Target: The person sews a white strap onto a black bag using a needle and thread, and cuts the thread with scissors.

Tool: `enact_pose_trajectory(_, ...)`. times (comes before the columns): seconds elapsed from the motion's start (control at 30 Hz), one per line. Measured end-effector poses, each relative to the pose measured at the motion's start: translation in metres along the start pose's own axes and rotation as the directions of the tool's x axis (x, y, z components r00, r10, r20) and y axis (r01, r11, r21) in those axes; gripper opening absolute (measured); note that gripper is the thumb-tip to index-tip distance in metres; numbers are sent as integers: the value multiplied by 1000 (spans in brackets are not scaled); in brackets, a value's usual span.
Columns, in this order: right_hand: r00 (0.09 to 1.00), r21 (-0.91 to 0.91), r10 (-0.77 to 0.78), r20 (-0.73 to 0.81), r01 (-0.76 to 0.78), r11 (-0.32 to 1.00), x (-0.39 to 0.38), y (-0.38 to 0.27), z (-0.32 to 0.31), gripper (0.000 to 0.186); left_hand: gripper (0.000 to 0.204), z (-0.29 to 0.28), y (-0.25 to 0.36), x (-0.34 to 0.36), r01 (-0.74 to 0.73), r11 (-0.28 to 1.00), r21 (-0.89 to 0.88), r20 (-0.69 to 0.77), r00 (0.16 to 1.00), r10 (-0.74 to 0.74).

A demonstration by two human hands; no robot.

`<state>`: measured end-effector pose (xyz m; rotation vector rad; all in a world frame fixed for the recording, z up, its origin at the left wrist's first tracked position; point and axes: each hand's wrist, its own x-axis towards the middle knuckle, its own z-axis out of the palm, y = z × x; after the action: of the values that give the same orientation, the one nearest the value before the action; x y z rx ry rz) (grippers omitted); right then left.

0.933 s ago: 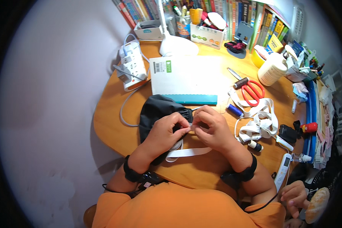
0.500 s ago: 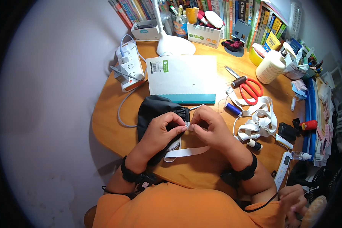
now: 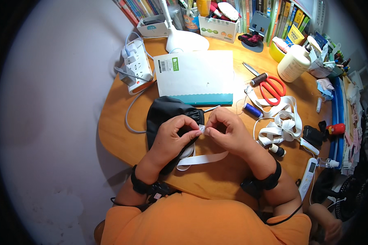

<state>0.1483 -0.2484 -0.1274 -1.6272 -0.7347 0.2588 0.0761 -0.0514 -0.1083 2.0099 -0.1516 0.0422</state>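
Observation:
A small whitish piece (image 3: 201, 128) with dark marks, like a tag or tiny packet, is pinched between thumb and forefinger of my left hand (image 3: 176, 134). Beside it, thumb and forefinger of my right hand (image 3: 229, 128) are pressed together. Whether they grip the piece's edge or something finer, I cannot tell. Black fabric (image 3: 167, 112) with a gathered edge lies under and behind my left hand. Below my hands a white elastic band (image 3: 204, 159) loops out from a flat white roll (image 3: 187, 152), partly hidden by my left hand.
A white and teal folder (image 3: 196, 77) lies beyond my hands. To the right are red-handled scissors (image 3: 272, 92), brown (image 3: 259, 79) and blue (image 3: 253, 110) thread spools, tangled white elastic (image 3: 284, 126) and a pump bottle (image 3: 293, 63). A power strip (image 3: 137, 69) sits left. Another person's hand (image 3: 333, 230) shows lower right.
The whole view has shifted slightly. My right fingertips sit a little farther from the white piece. The other person's hand at lower right has dropped lower.

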Motion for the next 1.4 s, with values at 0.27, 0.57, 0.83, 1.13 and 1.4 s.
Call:
enact_pose_trajectory(0.27, 999, 19, 54, 5, -54, 998, -3, 3, 2, 11, 9, -9, 12, -6, 108, 940, -324, -187, 967, -175)
enact_pose_trajectory(0.57, 999, -3, 53, 2, -53, 999, -1, -3, 3, 9, 25, -10, 29, -11, -93, 888, 451, 19, 995, 95)
enact_pose_trajectory(0.83, 998, -27, 63, 11, -62, 998, -2, -1, 1, 8, 19, 1, 20, -5, -112, 887, 448, 17, 993, 117)
enact_pose_trajectory(1.13, 994, 6, 110, 17, -111, 994, -2, -3, 1, 8, 11, -1, 5, -1, 3, 999, -45, 28, 1000, -2)
enact_pose_trajectory(1.4, 990, 92, 98, 99, -107, 990, -1, -2, -2, 8, 13, -2, 12, 2, 32, 951, 309, 66, 996, -55)
